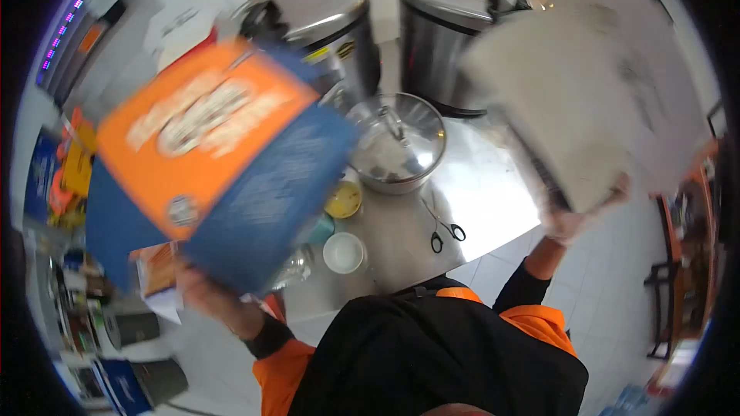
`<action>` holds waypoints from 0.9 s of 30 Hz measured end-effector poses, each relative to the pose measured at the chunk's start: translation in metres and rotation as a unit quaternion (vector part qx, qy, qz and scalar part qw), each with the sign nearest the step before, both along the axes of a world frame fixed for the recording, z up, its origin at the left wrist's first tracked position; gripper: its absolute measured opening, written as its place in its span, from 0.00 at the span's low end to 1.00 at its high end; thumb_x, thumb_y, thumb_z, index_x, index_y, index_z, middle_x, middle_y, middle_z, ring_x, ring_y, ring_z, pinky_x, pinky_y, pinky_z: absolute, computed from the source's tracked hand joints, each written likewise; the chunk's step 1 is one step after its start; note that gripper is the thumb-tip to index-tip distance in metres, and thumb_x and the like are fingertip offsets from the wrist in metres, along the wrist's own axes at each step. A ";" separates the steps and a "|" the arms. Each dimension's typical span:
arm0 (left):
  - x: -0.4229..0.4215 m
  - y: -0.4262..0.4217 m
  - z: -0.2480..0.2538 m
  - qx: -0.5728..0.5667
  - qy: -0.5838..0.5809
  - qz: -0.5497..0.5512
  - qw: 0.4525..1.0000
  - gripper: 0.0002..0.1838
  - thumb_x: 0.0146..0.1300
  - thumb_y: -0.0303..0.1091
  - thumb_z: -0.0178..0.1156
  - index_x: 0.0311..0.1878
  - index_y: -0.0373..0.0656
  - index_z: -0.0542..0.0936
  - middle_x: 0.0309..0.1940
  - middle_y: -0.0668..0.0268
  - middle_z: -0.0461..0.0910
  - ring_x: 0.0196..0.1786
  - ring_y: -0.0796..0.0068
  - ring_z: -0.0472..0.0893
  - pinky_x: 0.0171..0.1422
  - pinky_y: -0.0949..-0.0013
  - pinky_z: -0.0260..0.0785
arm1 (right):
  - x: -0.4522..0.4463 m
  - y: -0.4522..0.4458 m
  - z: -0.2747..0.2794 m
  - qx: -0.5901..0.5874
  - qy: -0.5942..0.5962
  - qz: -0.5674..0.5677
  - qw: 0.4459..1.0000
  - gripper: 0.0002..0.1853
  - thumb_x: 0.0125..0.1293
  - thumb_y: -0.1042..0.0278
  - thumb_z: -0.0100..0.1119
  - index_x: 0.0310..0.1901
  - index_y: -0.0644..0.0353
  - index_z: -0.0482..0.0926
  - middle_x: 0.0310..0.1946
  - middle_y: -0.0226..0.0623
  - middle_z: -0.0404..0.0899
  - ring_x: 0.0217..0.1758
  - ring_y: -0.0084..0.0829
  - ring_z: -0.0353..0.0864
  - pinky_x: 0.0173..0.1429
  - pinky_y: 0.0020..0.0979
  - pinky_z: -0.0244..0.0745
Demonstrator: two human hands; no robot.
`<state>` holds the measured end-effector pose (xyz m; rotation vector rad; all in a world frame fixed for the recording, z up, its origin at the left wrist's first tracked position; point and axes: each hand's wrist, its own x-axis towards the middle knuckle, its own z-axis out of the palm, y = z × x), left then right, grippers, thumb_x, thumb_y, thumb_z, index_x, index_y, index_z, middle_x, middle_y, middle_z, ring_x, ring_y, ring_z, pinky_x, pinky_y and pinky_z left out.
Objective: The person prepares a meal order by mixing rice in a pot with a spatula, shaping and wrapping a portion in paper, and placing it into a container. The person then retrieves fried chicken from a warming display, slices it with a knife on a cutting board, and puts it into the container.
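Note:
My left hand [212, 296] grips the lower edge of a large orange-and-blue printed piece [262, 192], which looks like cardboard packaging. It is raised and tilted, blurred by motion, with its lettering unreadable. On the other side, my right hand [570, 219] is closed on the bottom end of a pale grey, flat panel [555, 92], also smeared. Between the two lies a steel table with a steel bowl [397, 177] under a clear cover with a handle. Black-handled scissors [439, 227] rest on the steel, apart from both hands.
Two tall steel lidded pots [324, 8] stand at the back of the steel table [486, 208]. A white cup [343, 253] and a yellow-rimmed bowl [344, 200] sit near the left pieces. Grey bins [162, 381] are on the floor at lower left; wooden furniture [694, 239] is at right.

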<state>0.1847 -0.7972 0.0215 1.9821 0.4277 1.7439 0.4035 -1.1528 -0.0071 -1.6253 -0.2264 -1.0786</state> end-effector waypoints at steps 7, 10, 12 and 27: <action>0.159 -0.172 -0.111 0.154 0.068 -0.524 0.835 0.06 0.46 0.32 0.54 0.30 0.47 0.75 0.25 0.70 0.74 0.28 0.70 0.74 0.31 0.69 0.64 | 0.022 -0.096 -0.003 0.075 -0.213 -0.044 0.973 0.40 0.36 0.73 0.68 0.52 0.53 0.55 0.50 0.39 0.58 0.53 0.38 0.62 0.57 0.40 0.64; 0.194 -0.229 -0.216 0.308 0.272 -0.439 0.799 0.09 0.49 0.36 0.49 0.35 0.53 0.73 0.22 0.73 0.69 0.28 0.74 0.72 0.32 0.68 0.63 | -0.003 -0.099 -0.015 0.060 -0.224 0.025 0.973 0.39 0.44 0.81 0.63 0.56 0.48 0.53 0.54 0.39 0.58 0.53 0.37 0.64 0.55 0.40 0.69; 0.205 -0.244 -0.274 0.353 0.355 -0.382 0.777 0.09 0.47 0.39 0.52 0.34 0.54 0.72 0.22 0.74 0.70 0.26 0.73 0.71 0.33 0.67 0.62 | -0.012 -0.084 -0.028 0.044 -0.180 0.041 0.982 0.39 0.41 0.75 0.65 0.55 0.51 0.54 0.54 0.40 0.58 0.54 0.37 0.63 0.55 0.39 0.67; 0.179 -0.204 -0.250 0.135 0.391 -0.497 0.762 0.20 0.53 0.38 0.54 0.46 0.37 0.72 0.47 0.54 0.71 0.51 0.52 0.70 0.56 0.60 0.61 | -0.014 0.419 -0.036 -0.352 -0.099 0.479 0.798 0.54 0.28 0.48 0.70 0.56 0.64 0.49 0.55 0.52 0.53 0.61 0.47 0.51 0.64 0.39 0.47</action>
